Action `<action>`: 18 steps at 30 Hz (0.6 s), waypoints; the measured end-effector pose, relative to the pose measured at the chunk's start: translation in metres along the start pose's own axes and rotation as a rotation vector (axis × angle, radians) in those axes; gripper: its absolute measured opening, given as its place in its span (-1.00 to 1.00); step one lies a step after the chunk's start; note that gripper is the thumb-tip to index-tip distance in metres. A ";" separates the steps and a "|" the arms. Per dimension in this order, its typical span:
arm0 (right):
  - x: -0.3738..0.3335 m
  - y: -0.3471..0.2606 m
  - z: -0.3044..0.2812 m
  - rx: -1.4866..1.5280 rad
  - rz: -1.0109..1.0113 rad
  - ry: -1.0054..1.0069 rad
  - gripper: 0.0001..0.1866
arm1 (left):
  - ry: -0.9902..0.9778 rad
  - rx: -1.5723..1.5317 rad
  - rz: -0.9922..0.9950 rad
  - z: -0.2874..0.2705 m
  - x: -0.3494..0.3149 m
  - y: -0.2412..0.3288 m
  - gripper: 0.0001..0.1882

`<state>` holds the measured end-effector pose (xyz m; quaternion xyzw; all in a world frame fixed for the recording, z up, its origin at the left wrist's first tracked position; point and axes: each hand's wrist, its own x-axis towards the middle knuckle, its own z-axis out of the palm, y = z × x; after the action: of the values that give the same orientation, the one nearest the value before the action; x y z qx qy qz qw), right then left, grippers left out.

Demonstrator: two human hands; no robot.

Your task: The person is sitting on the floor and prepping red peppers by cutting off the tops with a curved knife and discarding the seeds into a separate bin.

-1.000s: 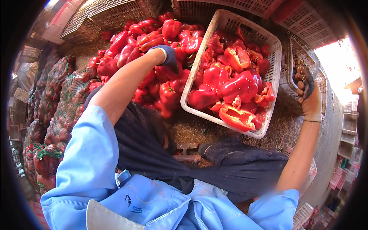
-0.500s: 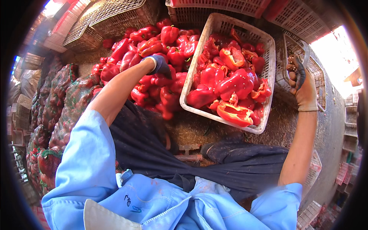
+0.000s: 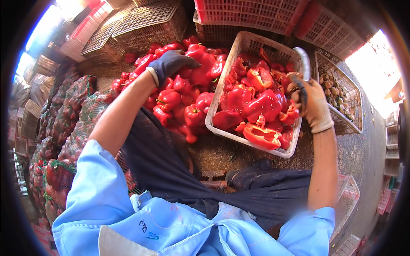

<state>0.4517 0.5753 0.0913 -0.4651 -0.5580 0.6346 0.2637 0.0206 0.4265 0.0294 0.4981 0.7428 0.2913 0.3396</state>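
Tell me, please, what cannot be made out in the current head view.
- Head view: palm side of the left hand, and whether it grips anything, hidden by its back.
- Head view: handle of the curved metal tool, covered by the right hand.
- Head view: floor of the pale crate, under cut red peppers.
- Head view: far-right crates, blurred.

From where I stand, the left hand [image 3: 173,66] covers whatever lies beneath its palm among the whole red peppers [image 3: 170,99]. Closed fingers of the right hand [image 3: 314,102] hide the curved tool's [image 3: 306,64] grip. Cut peppers [image 3: 267,102] conceal the pale crate's [image 3: 222,83] bottom; the right sleeve [image 3: 314,224] blurs.
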 end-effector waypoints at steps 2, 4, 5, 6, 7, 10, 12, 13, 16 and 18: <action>-0.010 0.001 0.026 -0.090 -0.039 -0.111 -0.69 | 0.040 -0.312 -0.016 0.016 -0.012 0.017 -0.60; -0.025 0.001 0.054 -0.260 -0.034 -0.054 -0.62 | 0.025 -0.511 -0.049 0.042 -0.043 0.069 -0.57; -0.031 0.002 0.062 -0.276 -0.079 -0.085 -0.61 | 0.055 -0.586 -0.049 0.054 -0.055 0.089 -0.56; -0.034 0.006 0.071 -0.288 -0.123 -0.125 -0.60 | 0.093 -0.657 -0.057 0.062 -0.063 0.101 -0.54; -0.037 0.008 0.079 -0.242 -0.116 -0.123 -0.57 | 0.085 -0.704 0.060 0.072 -0.062 0.103 -0.48; -0.046 0.009 0.097 -0.254 -0.199 -0.119 -0.46 | 0.138 -0.553 -0.003 0.089 -0.063 0.115 -0.44; -0.042 0.020 0.100 -0.314 -0.273 -0.078 -0.45 | 0.231 -0.626 0.031 0.106 -0.058 0.110 -0.39; -0.041 0.022 0.102 -0.299 -0.276 -0.080 -0.46 | 0.297 -0.565 0.018 0.111 -0.055 0.110 -0.37; -0.033 0.033 0.103 -0.328 -0.302 -0.074 -0.49 | 0.433 -0.361 0.043 0.121 -0.052 0.116 -0.29; -0.023 0.042 0.103 -0.439 -0.351 -0.076 -0.52 | 0.537 -0.236 0.064 0.125 -0.057 0.125 -0.29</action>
<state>0.3786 0.4979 0.0526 -0.3832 -0.7636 0.4602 0.2416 0.2029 0.4265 0.0628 0.3836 0.7507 0.5078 0.1773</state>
